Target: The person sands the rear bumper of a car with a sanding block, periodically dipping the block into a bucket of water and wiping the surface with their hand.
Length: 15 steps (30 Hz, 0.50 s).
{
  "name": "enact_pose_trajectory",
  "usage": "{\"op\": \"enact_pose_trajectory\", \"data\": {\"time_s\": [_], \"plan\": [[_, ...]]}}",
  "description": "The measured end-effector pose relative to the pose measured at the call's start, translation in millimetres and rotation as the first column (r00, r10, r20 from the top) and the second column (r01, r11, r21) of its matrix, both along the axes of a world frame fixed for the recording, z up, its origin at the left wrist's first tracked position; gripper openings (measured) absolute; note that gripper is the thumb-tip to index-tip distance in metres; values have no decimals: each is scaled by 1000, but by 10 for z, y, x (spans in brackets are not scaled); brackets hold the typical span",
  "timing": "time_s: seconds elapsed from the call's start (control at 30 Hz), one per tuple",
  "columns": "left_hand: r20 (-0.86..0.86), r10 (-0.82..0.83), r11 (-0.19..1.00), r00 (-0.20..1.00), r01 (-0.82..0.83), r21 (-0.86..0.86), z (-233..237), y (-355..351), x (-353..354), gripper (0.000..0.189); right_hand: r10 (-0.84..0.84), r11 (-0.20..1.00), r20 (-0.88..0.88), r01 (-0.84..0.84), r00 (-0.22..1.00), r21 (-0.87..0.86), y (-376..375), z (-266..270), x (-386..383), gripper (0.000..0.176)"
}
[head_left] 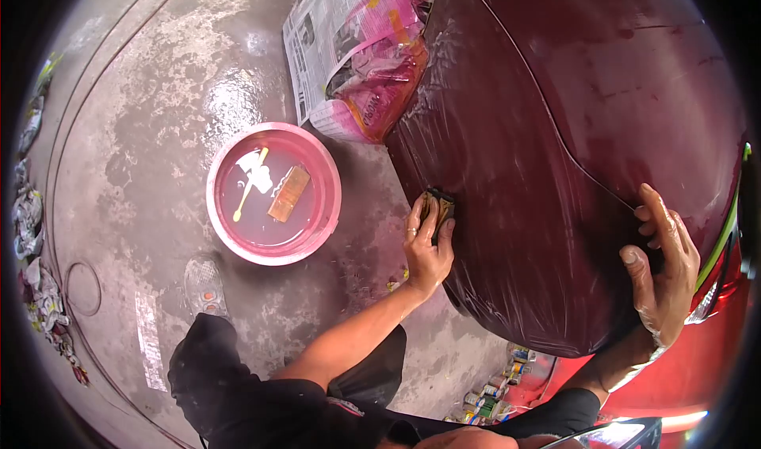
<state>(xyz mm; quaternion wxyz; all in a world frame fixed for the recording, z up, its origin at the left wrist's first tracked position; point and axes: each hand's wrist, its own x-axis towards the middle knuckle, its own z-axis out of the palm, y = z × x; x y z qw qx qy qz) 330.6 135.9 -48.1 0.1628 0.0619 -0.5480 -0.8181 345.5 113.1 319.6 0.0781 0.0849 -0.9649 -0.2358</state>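
Head view: left hand (428, 247) clamped on a dark sanding block (437, 206), fingers and thumb pinching it; block pressed against the wet dark-red car panel (555, 132) near its lower left edge; right hand (664, 271) well apart to the right, fingers spread, resting on the same panel, holding nothing; pink basin (273, 257) of water on the wet concrete floor (143, 132), left of the block; brown pad (288, 194) and yellow stick (250, 183) lie in it; newspaper (321, 29) and pink plastic (384, 68) cover the car above the block; shoe (204, 285) just below the basin
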Motion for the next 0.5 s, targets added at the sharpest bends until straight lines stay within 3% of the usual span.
{"op": "enact_pose_trajectory", "data": {"time_s": [0.03,0.13,0.23,0.27,0.33,0.43,0.5], "plan": [[2,6,991,1000,-6,-136,-23,-12,-74,40,8,1000,9,-9,1000,3,18,-11,4,71],[19,118,977,993,-112,-181,21,-240,-1025,39,31,999,17,-31,999,28,55,-21,2,71],[30,100,986,995,-95,-133,77,-323,-1020,38,43,999,8,-43,999,34,16,-2,27,71],[-39,123,967,992,-128,-219,50,-238,-776,40,23,999,8,-24,1000,23,0,4,41,71],[-61,41,981,997,-52,-186,118,-90,-140,42,45,999,21,-45,999,18,20,12,31,71],[-117,122,979,986,-139,-149,97,-91,-525,43,14,1000,24,-13,1000,-15,64,-8,40,76],[-96,98,982,991,-112,-154,209,-280,-1059,40,-29,999,-2,29,1000,-36,76,-32,61,82]]}}
